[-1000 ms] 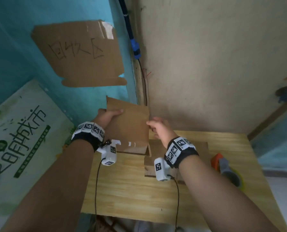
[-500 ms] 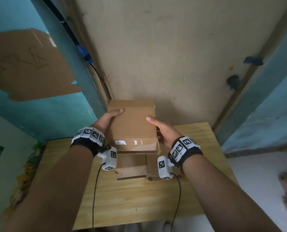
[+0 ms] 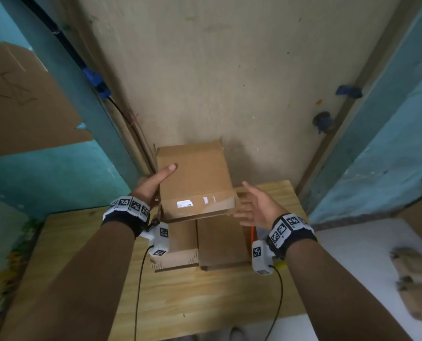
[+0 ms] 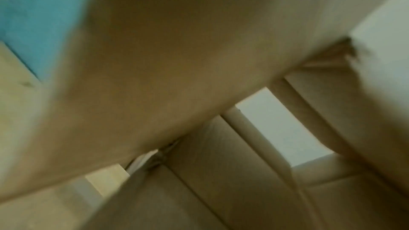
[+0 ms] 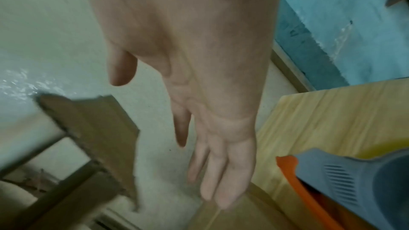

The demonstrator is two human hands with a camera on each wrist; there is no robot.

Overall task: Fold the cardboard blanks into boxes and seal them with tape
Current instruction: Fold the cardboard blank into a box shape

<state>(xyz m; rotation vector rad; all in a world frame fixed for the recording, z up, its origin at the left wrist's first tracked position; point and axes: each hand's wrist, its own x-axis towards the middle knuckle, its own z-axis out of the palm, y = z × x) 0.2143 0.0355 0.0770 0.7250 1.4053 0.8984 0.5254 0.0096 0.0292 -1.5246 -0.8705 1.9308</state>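
A brown cardboard box (image 3: 195, 178) with white label scraps near its front edge hangs above the wooden table (image 3: 205, 303). My left hand (image 3: 156, 183) grips its left side, thumb on top and fingers hidden beneath. My right hand (image 3: 251, 205) is off the box's right edge, fingers straight and spread, holding nothing. In the right wrist view the right hand (image 5: 210, 163) is empty beside the box's flap (image 5: 95, 137). Flat cardboard blanks (image 3: 219, 244) lie on the table under the box. An orange and grey tape dispenser (image 5: 354, 190) sits by my right wrist. The left wrist view shows only blurred cardboard (image 4: 221, 190).
The table stands against a beige wall (image 3: 229, 82), between blue wall sections. A torn cardboard sheet (image 3: 20, 107) hangs on the left wall. Brown lumps (image 3: 414, 279) lie on the white floor to the right. Sensor cables hang from both wrists over the table front.
My right hand has let go of the box and moved out to the right, fingers spread. The left hand still holds the box, now alone. The head view has swung right.
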